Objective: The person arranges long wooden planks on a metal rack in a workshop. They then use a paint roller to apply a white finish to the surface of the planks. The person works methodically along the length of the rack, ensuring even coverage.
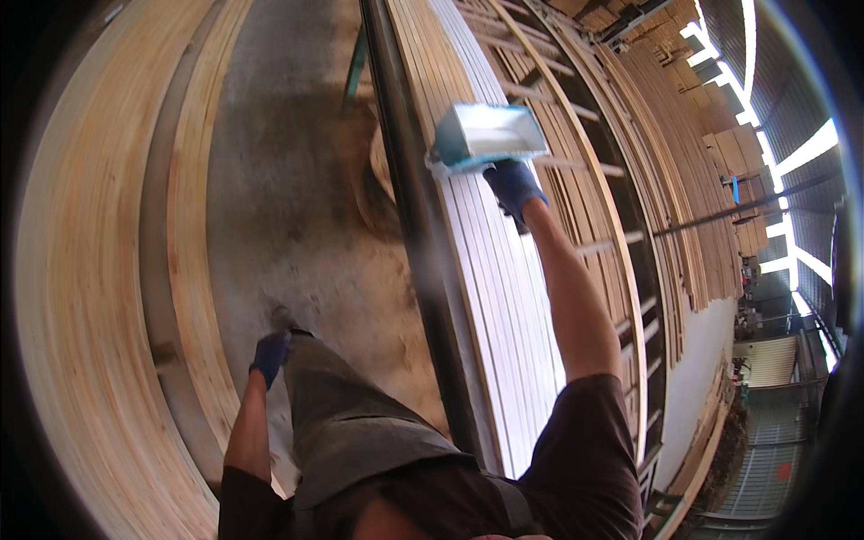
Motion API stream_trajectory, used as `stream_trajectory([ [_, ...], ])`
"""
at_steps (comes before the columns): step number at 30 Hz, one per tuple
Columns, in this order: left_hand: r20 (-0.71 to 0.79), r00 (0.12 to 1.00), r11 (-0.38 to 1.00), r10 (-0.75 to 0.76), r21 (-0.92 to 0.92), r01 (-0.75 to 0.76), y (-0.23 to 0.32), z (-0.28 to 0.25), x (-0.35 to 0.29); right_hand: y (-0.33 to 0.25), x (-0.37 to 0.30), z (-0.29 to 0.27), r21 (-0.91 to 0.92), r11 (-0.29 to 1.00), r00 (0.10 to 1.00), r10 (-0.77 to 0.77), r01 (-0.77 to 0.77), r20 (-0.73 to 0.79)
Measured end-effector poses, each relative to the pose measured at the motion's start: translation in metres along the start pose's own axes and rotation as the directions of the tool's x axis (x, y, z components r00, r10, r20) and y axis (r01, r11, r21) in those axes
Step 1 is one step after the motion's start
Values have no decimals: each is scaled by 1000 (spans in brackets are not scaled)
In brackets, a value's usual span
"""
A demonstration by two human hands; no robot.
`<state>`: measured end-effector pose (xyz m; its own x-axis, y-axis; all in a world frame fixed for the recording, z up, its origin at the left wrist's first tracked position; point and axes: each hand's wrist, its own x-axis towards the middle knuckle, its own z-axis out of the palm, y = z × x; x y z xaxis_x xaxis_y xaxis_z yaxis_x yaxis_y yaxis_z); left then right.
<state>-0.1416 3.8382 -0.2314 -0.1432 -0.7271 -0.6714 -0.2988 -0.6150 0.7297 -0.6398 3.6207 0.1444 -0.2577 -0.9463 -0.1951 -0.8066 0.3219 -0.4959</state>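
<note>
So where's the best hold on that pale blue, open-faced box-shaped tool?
Probably its edge nearest the wearer, coming from that near side: the blue-gloved right hand meets the pale blue, open-faced box-shaped tool there. Its hollow faces the camera and its walls look thin, so pinching the far rim seems less secure. Whether there's a handle, I can't tell.

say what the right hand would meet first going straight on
The right hand already meets the open box it holds; beyond it, probably the tan boards, though depth is unclear.
</note>
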Motion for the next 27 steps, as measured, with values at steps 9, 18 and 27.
stream_trajectory([
  [9, 26, 987, 984, -159, -72, 161, 131, -142, 152, -85, 169, 1, 26, 977, 978, 210, -210, -3],
  [18, 100, 992, 959, 81, -278, -50, 346, -186, 361, -146, 456, 38, -118, 990, 986, -89, 72, -143],
  [27, 269, 963, 995, 13, -95, 13, 526, -186, 494, -158, 649, 61, 16, 998, 918, -51, 62, -394],
])
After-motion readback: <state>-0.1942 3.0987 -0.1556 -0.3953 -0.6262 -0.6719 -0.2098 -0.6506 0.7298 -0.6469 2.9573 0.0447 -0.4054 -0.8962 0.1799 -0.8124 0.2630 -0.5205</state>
